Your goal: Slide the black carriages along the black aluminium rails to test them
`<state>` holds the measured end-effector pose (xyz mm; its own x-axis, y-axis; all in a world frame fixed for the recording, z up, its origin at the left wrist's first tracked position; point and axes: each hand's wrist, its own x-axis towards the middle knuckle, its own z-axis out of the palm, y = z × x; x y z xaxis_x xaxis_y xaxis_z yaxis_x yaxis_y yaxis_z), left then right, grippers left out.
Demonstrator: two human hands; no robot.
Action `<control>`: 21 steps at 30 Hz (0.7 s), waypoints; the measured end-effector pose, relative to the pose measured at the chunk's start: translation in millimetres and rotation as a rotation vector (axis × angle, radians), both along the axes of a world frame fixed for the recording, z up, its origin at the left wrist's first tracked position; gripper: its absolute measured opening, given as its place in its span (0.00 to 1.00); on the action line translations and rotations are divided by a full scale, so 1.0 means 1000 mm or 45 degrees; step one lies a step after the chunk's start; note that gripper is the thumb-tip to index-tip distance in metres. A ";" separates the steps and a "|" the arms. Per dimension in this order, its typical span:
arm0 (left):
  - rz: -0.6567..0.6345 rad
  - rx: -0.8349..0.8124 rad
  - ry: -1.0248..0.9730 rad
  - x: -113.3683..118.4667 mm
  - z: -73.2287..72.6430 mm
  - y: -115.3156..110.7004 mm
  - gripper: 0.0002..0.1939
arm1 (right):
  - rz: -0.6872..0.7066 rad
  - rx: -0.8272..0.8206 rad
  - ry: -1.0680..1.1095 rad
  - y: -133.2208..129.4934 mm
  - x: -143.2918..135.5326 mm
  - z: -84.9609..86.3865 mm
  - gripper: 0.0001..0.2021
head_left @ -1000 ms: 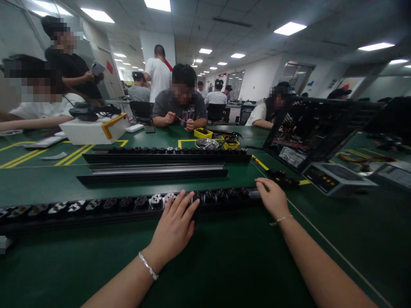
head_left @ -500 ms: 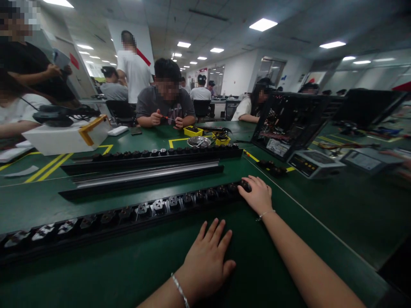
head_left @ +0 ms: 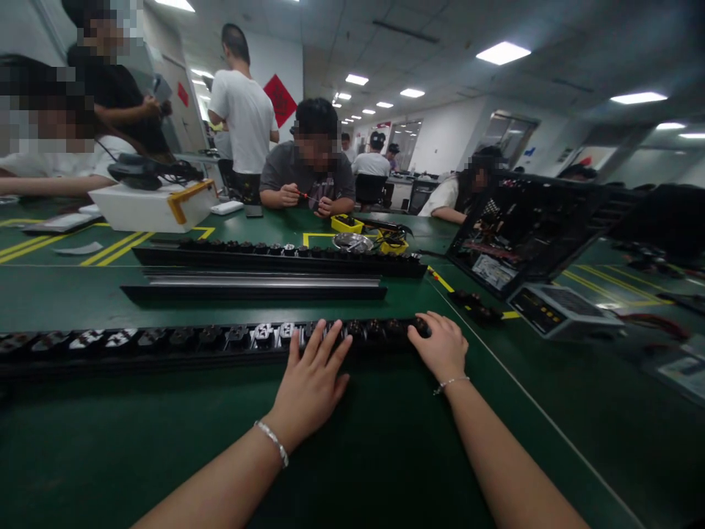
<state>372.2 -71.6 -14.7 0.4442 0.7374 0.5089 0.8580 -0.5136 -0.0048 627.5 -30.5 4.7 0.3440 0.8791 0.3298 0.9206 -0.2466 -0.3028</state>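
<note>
A long black strip [head_left: 212,342] with a row of sockets lies across the green table [head_left: 181,441] in front of me. My right hand [head_left: 439,339] is wrapped round the strip's right end, thumb on the near side. Fingers spread, my left hand [head_left: 315,382] rests with its fingertips over the sockets to the right of the strip's middle. Behind it lies a black and silver rail [head_left: 264,288], and farther back a second socket strip [head_left: 275,257].
An open black computer case [head_left: 529,228] and a power supply unit [head_left: 562,308] stand at the right. A white box [head_left: 148,208], yellow trays [head_left: 346,223] and a metal dish [head_left: 352,242] are farther back. Across the table a person [head_left: 308,169] holds a screwdriver.
My left hand has moved forward and left from the bare table onto the socket strip. The strip now lies straighter across the view. My right hand stays at its end.
</note>
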 end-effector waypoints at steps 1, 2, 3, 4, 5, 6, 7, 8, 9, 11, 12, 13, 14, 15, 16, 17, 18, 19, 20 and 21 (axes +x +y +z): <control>0.036 0.015 0.013 -0.002 -0.001 0.003 0.29 | 0.004 -0.004 0.015 0.000 0.002 0.000 0.20; 0.059 0.025 0.029 -0.003 -0.002 0.005 0.29 | 0.007 -0.004 0.028 0.000 0.004 0.000 0.21; 0.069 0.029 0.045 -0.005 -0.002 0.007 0.28 | 0.011 -0.001 0.038 0.001 0.006 -0.001 0.22; 0.075 0.027 0.059 -0.006 -0.003 0.007 0.28 | 0.014 0.007 0.043 0.002 0.008 -0.002 0.23; 0.074 0.016 0.076 -0.007 -0.002 0.007 0.27 | 0.016 0.018 0.044 0.003 0.011 -0.004 0.24; 0.071 0.006 0.084 -0.007 -0.002 0.007 0.27 | 0.017 0.034 0.044 0.004 0.013 -0.006 0.25; 0.069 -0.005 0.088 -0.007 -0.001 0.007 0.27 | 0.018 0.056 0.045 0.005 0.014 -0.008 0.27; 0.065 -0.013 0.087 -0.008 0.001 0.006 0.27 | 0.025 0.080 0.050 0.006 0.016 -0.009 0.27; 0.060 -0.017 0.086 -0.008 0.002 0.005 0.27 | 0.037 0.104 0.059 0.007 0.017 -0.011 0.28; 0.051 -0.020 0.091 -0.008 0.003 0.005 0.27 | 0.071 0.142 0.085 0.008 0.018 -0.012 0.27; 0.048 -0.019 0.096 -0.008 0.003 0.005 0.27 | 0.089 0.153 0.099 0.008 0.019 -0.011 0.27; 0.046 -0.019 0.101 -0.009 0.003 0.005 0.27 | 0.104 0.159 0.111 0.009 0.020 -0.011 0.27; 0.046 -0.017 0.105 -0.009 0.003 0.005 0.27 | 0.106 0.164 0.126 0.009 0.020 -0.011 0.26; 0.045 -0.015 0.108 -0.009 0.003 0.005 0.27 | 0.098 0.172 0.144 0.009 0.022 -0.010 0.26; 0.046 -0.012 0.110 -0.010 0.002 0.006 0.27 | 0.084 0.184 0.168 0.010 0.024 -0.010 0.26; 0.046 -0.009 0.111 -0.010 0.002 0.006 0.27 | 0.072 0.198 0.194 0.010 0.026 -0.010 0.26; 0.045 -0.008 0.113 -0.010 0.001 0.006 0.27 | 0.065 0.214 0.224 0.011 0.029 -0.010 0.26; 0.044 -0.009 0.114 -0.010 0.001 0.006 0.27 | 0.063 0.234 0.253 0.011 0.033 -0.011 0.26; 0.043 -0.011 0.115 -0.010 0.001 0.006 0.27 | 0.065 0.257 0.283 0.012 0.037 -0.012 0.26; 0.041 -0.014 0.115 -0.010 0.000 0.006 0.28 | 0.068 0.281 0.311 0.013 0.041 -0.012 0.26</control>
<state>361.8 -65.3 -14.2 0.4640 0.7575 0.4592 0.8704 -0.4862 -0.0774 668.3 -17.7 -7.7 0.3921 0.8145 0.4276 0.8238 -0.1041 -0.5572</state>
